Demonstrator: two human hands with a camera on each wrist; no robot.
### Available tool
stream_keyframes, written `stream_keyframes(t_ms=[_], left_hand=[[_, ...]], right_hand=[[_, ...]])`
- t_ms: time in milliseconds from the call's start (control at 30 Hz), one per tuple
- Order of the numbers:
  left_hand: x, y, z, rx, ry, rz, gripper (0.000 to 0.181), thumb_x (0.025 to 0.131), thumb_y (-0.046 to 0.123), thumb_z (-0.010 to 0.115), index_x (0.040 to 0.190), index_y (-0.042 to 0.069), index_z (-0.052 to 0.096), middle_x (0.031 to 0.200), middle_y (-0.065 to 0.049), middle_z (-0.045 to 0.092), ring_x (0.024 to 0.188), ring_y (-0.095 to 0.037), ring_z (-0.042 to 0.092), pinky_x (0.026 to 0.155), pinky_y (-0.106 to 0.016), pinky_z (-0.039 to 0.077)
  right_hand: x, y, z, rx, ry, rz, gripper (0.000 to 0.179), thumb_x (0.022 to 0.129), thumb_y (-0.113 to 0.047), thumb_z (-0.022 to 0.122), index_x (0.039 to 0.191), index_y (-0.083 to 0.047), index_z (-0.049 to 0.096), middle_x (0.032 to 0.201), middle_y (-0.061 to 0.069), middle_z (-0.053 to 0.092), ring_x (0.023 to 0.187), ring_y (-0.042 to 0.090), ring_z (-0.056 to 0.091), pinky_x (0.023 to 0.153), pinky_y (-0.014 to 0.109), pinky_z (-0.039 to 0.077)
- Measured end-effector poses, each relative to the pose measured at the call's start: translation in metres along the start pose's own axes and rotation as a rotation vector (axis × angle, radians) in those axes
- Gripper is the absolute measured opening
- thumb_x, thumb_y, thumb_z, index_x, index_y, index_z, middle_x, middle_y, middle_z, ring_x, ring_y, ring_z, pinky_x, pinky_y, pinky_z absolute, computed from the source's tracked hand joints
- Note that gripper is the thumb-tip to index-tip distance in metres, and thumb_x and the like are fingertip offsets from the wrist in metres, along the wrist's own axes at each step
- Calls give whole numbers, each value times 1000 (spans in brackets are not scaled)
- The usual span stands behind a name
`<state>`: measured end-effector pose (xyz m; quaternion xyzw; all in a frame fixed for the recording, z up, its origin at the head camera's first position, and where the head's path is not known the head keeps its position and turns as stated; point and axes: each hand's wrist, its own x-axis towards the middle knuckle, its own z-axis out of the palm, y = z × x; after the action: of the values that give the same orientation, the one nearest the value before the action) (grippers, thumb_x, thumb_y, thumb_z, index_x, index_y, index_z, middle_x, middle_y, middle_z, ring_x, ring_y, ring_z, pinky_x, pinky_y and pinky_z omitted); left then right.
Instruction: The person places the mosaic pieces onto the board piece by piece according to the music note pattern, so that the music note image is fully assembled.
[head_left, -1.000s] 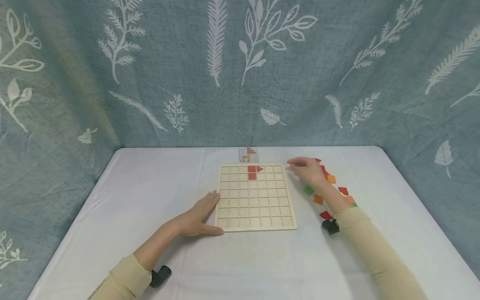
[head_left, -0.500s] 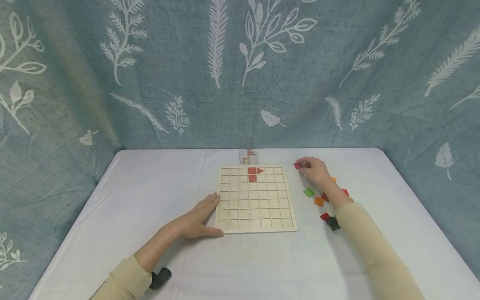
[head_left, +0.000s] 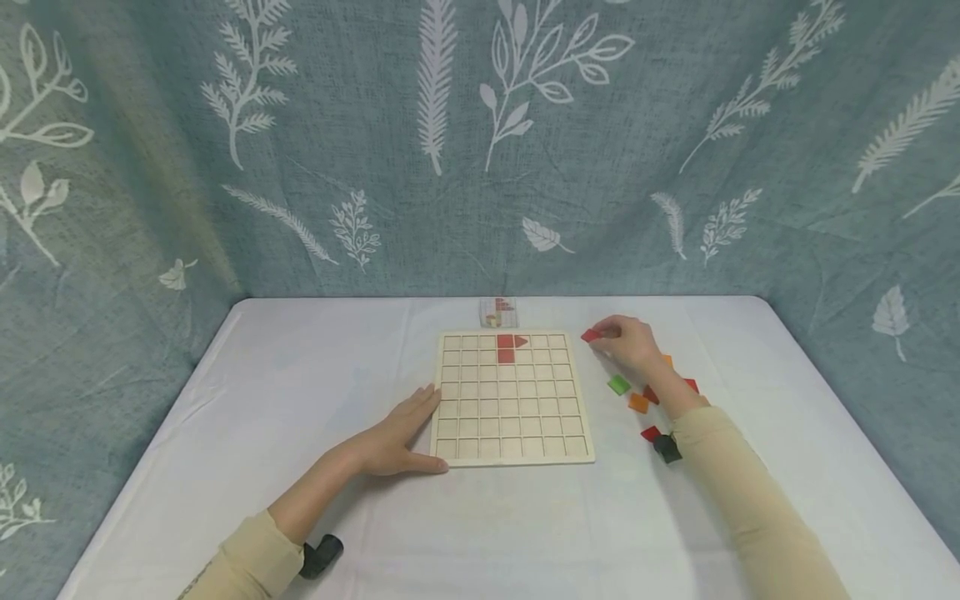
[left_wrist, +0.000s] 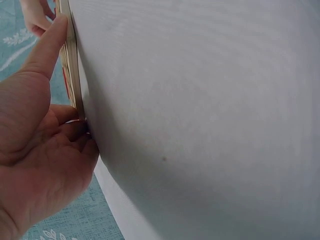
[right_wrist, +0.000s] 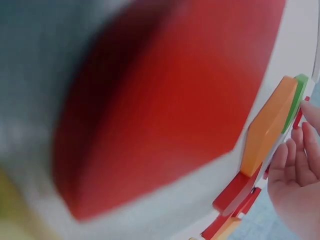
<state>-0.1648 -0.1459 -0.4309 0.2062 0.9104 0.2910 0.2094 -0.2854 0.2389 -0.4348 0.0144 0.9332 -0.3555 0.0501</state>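
A pale wooden grid board lies on the table. My left hand rests along its left edge, fingers straight, thumb stretched to the near corner. In the left wrist view, the thumb lies along the board's edge. Two red squares and a red pointed piece sit in cells near the board's far side. Right of the board, my right hand pinches a red tile between thumb and fingers. The same tile shows at the fingertips in the right wrist view.
A small pattern card lies behind the board. Loose green, orange and red tiles are scattered under and beside the right forearm. Dark wrist devices sit by both cuffs. A patterned curtain hangs behind the table.
One second ago no tile showed at the right fingertips. The right hand has shifted a little to the right and now holds a red tile, which has edged towards the board. The left hand stays put.
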Motion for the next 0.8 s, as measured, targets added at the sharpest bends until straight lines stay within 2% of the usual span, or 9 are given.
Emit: stream_keyframes(t_ms=[267, 400, 567, 800], left_hand=[[0, -3, 0, -15, 0, 18, 109, 78, 45, 78, 154, -1, 16, 162, -18, 7, 148, -36, 3, 118, -52, 11], [0, -3, -1, -18, 0, 22, 109, 78, 46, 78, 155, -1, 16, 162, -19, 7, 148, -36, 3, 118, -52, 11], [0, -3, -1, -9, -4, 25, 108, 79, 45, 78, 154, -1, 16, 162, -19, 7, 148, -36, 3, 118, -52, 11], [-1, 0, -2, -17, -5, 22, 107, 79, 44, 78, 155, 0, 16, 162, -18, 7, 148, -35, 3, 118, -52, 11]], right_hand=[[-6, -11, 8, 109, -32, 10, 36, 89, -29, 73, 119, -9, 66, 117, 12, 64, 100, 28, 56, 83, 38, 50], [-7, -20, 17, 126, -54, -12, 36, 87, -32, 75, 116, -12, 68, 113, 9, 64, 98, 26, 54, 80, 36, 48], [-13, -37, 28, 145, -97, -75, 34, 84, -30, 78, 111, -11, 71, 107, 7, 66, 95, 24, 56, 79, 36, 48], [-16, -52, 42, 94, -150, -209, 22, 86, -19, 75, 107, -11, 73, 104, 4, 70, 98, 22, 62, 85, 40, 52]])
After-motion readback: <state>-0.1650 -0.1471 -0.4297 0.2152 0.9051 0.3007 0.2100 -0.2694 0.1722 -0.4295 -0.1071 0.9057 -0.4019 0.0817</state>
